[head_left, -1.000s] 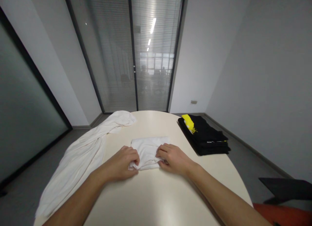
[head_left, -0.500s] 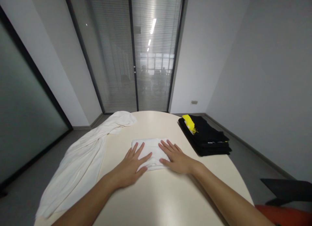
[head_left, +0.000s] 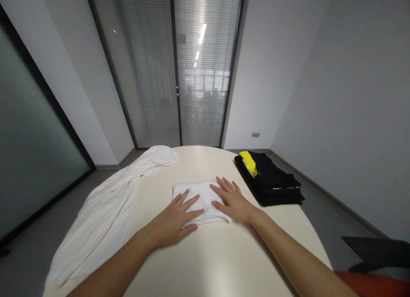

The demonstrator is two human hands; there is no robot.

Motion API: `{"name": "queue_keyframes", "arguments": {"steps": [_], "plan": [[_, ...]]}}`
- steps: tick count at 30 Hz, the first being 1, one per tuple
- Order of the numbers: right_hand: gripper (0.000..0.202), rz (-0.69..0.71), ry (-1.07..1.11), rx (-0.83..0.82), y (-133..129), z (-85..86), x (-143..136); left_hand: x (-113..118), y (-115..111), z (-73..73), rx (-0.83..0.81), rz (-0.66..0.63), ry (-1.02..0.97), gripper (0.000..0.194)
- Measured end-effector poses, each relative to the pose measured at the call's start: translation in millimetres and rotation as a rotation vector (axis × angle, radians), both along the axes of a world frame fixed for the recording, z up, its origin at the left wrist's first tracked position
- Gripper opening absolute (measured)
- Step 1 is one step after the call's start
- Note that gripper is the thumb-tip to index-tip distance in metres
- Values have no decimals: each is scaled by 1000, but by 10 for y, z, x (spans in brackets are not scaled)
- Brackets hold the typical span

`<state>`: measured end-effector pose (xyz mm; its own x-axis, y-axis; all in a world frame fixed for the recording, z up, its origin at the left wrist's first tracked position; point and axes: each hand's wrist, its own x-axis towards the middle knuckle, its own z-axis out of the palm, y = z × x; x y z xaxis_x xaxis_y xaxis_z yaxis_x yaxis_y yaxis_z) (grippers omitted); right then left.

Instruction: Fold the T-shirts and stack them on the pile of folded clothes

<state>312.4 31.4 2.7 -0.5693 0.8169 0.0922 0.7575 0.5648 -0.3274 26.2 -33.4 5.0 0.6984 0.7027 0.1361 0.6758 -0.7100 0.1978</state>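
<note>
A folded white cloth [head_left: 203, 192], perhaps a garment, lies flat as a small rectangle in the middle of the table. On its left part rests my left hand [head_left: 176, 218], palm down with fingers spread. My right hand [head_left: 233, 203] lies over the cloth's right side, its fingers also spread and stretched out. Parts of the cloth's left and right edges are hidden beneath the hands. Neither hand grips anything.
A long white cloth [head_left: 105, 207] lies loosely heaped along the left side of the pale round table [head_left: 205, 263]. Folded black clothes [head_left: 272, 173] are stacked at the right, with a yellow fringed item [head_left: 248, 160] on top. A red chair [head_left: 371, 284] stands at lower right.
My right hand has moved slightly up and right across the folded cloth, uncovering its lower right corner. My left hand has shifted a little down and right.
</note>
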Motion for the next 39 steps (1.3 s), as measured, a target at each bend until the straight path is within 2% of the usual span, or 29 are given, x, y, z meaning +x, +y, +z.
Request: {"name": "queue_keyframes", "arguments": {"steps": [3,6,10,14,18,24,28,31,36,39], "plan": [[68,94,37,20,-37,39,-15,-15,19,-12,25,3,-4,52],[68,109,25,-31,-67,81,-28,-34,39,-17,34,27,16,51],[57,52,72,35,-67,135,-28,-106,84,-16,106,78,-21,48],[44,-137,209,123,2,113,-6,-152,123,-1,191,151,-72,44],[40,-215,202,92,80,49,30,-15,65,33,192,52,-112,40],[41,-138,367,-119,111,74,54,300,-59,40,166,-82,-142,33],[44,-117,365,-127,87,118,65,397,-63,-10,182,-115,-168,26],[47,-171,324,-65,49,134,47,441,-92,-14,170,-118,-138,28],[42,-286,169,-25,21,124,-21,412,-177,107,60,-176,-112,35],[34,-328,116,-81,29,124,8,299,-146,118,35,-84,-163,35]]}}
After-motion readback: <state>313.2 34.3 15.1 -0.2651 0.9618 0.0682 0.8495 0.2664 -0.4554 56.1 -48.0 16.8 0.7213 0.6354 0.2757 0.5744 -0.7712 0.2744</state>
